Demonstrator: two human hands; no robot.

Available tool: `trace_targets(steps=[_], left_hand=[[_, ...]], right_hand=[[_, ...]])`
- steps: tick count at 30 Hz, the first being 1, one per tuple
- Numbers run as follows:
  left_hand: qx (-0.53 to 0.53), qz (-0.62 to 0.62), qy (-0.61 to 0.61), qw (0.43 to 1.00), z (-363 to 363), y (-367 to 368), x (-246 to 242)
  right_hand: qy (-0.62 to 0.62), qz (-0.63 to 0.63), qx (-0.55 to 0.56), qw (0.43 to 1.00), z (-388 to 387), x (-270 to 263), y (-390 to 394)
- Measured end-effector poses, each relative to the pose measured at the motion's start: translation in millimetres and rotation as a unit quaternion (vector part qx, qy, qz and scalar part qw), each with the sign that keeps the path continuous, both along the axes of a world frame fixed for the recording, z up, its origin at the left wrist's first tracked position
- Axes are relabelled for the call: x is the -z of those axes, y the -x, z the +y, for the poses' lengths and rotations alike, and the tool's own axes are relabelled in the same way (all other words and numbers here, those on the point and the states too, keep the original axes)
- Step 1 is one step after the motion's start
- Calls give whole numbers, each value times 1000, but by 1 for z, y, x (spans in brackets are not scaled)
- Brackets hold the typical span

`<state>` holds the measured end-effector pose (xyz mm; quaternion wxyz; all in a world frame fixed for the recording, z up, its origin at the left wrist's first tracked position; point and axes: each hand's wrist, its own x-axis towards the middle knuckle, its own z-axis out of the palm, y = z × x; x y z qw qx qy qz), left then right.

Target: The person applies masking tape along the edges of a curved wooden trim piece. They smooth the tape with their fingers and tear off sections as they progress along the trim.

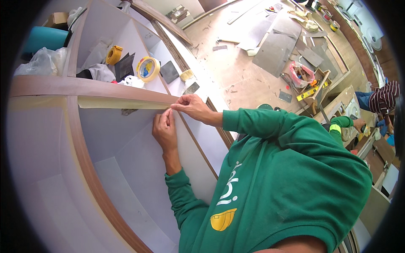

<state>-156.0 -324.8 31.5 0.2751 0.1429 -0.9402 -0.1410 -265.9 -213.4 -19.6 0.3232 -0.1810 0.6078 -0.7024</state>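
Note:
A strip of masking tape (123, 103) runs along the lower side of a wooden cabinet rail (101, 85), over an open white-lined compartment (123, 136). My left hand (166, 131) pinches the right end of the strip from below. Just above it, my right hand (192, 109) closes thumb and forefinger on the same end, the fingertips nearly touching. The pinched bit of tape is mostly hidden by the fingers. A roll of masking tape (148, 69) stands on edge beyond the rail, beside dark sheets (125, 66) and a white cloth (102, 73).
Beyond the rail lie a coiled yellow band (114, 55), a grey abrasive sheet (169, 72) and a brush (187, 75). The floor holds a hammer (228, 41), large grey sheets (277, 44) and a wooden toolbox (322, 83) with a spirit level (312, 91). Co-workers (383, 98) are at the right.

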Motion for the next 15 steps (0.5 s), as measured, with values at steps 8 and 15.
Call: trace_targets(steps=[8,15], left_hand=[[19,24,5,1000,-2,-1,3],[-77,84,-221,969,-10,-1,14]], right_hand=[[7,-68,19,997,-15,8,-4],[-18,-95,-13,995,-7,-4,5]])
